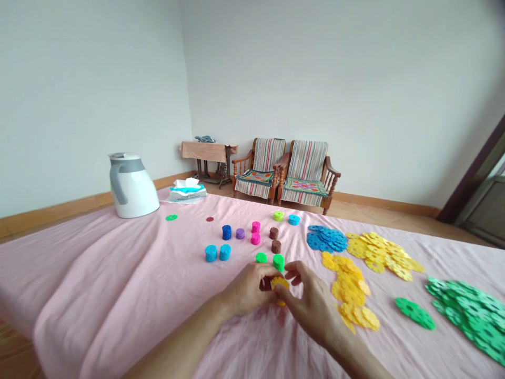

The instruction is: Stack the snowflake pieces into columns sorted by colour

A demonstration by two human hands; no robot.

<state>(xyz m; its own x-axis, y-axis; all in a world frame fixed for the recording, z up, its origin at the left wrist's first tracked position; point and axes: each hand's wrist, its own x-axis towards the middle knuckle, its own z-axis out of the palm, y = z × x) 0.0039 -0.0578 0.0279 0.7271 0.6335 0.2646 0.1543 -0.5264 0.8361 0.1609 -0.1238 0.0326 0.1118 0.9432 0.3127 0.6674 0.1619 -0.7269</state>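
My left hand (250,287) curls around the left side of a small stack of yellow notched discs (280,285), gripping it low over the pink cloth. My right hand (313,300) reaches in from the right, its thumb pressed on the front of those discs and its fingers bent behind them. Part of the stack is hidden by my fingers. Just beyond my hands stand a taller green disc stack (278,262) and another green stack (261,258). To the right lies a loose spread of yellow-orange discs (349,287).
Farther out stand light blue stacks (211,253), pink stacks (255,239) and brown stacks (276,246). Piles of blue discs (326,238), yellow discs (381,252) and green discs (469,310) lie rightward. A white jug (136,189) and tissue pack (187,193) are at far left.
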